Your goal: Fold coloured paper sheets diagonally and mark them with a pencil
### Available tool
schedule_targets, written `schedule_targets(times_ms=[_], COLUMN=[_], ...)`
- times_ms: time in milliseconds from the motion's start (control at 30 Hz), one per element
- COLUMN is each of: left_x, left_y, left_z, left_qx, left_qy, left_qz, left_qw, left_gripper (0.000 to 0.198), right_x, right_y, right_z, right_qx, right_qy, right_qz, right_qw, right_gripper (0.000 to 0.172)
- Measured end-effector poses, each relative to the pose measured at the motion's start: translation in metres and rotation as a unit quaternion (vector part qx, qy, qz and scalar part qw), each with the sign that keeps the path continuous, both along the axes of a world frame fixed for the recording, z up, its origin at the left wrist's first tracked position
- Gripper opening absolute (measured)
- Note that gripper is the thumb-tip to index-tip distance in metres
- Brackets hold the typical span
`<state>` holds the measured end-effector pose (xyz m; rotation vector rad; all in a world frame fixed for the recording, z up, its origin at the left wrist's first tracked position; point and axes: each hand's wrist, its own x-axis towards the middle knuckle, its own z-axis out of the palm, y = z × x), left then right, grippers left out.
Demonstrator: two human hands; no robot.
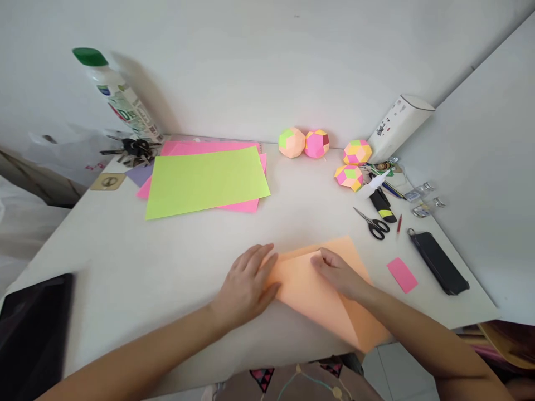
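A sheet of orange paper [313, 295] lies at the table's front edge, with one part folded over the rest. My left hand [251, 281] rests at the sheet's left end, fingers apart, touching the fold there. Between the thumb and fingers of my right hand [334, 270] is the upper edge of the folded-over part. The paper beneath shows past my right hand and forearm, and its lower right corner reaches the table edge.
Green paper [204, 184] covers pink sheets at the back left. Faceted paper balls [291, 142] stand along the wall. Scissors [373, 224], a pink paper piece [402, 274] and a black pouch [438, 262] lie right. A black tablet [35, 328] is front left; a bottle [121, 97] stands behind.
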<state>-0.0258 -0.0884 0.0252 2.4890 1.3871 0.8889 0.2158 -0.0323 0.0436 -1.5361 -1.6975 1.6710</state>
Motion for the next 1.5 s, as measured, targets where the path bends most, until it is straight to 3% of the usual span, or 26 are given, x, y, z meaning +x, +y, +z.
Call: schedule_targets(times_ms=[133,233,333,400,500,733,1067,1300,1500], left_x=[0.014,0.02,0.023,0.023,0.019,-0.003,-0.011,-0.015,-0.017], left_y=[-0.026,-0.037,-0.038,-0.036,-0.036,-0.048,-0.051,-0.053,-0.051], left_z=[0.006,0.003,-0.006,-0.01,-0.011,-0.012,-0.014,-0.011,-0.005], left_qx=[0.084,0.083,0.048,0.038,0.034,0.007,-0.022,-0.038,-0.071], left_qy=[0.069,0.109,0.137,0.14,0.14,0.155,0.177,0.199,0.234], left_qz=[-0.123,-0.133,-0.115,-0.106,-0.095,-0.086,-0.085,-0.072,-0.063], left_qw=[0.987,0.982,0.983,0.984,0.985,0.984,0.98,0.977,0.968], left_gripper=[0.048,0.042,0.042,0.044,0.045,0.047,0.052,0.053,0.055], right_x=[-0.009,-0.008,-0.005,-0.005,-0.006,0.0,0.005,0.005,0.005], right_y=[-0.023,-0.019,-0.008,-0.005,-0.006,-0.009,-0.013,-0.015,-0.014], right_z=[-0.003,0.002,0.008,0.008,0.002,-0.012,-0.009,-0.007,-0.005], right_qx=[-0.063,-0.025,0.068,0.17,0.294,0.471,0.496,0.557,0.557], right_qy=[0.023,0.008,-0.064,-0.136,-0.202,-0.174,-0.235,-0.301,-0.298], right_qz=[-0.046,-0.021,0.048,0.08,0.109,0.163,0.199,0.212,0.221], right_qw=[0.997,0.999,0.994,0.973,0.928,0.849,0.812,0.745,0.743], right_gripper=[0.045,0.038,0.027,0.02,0.03,0.024,0.028,0.025,0.024])
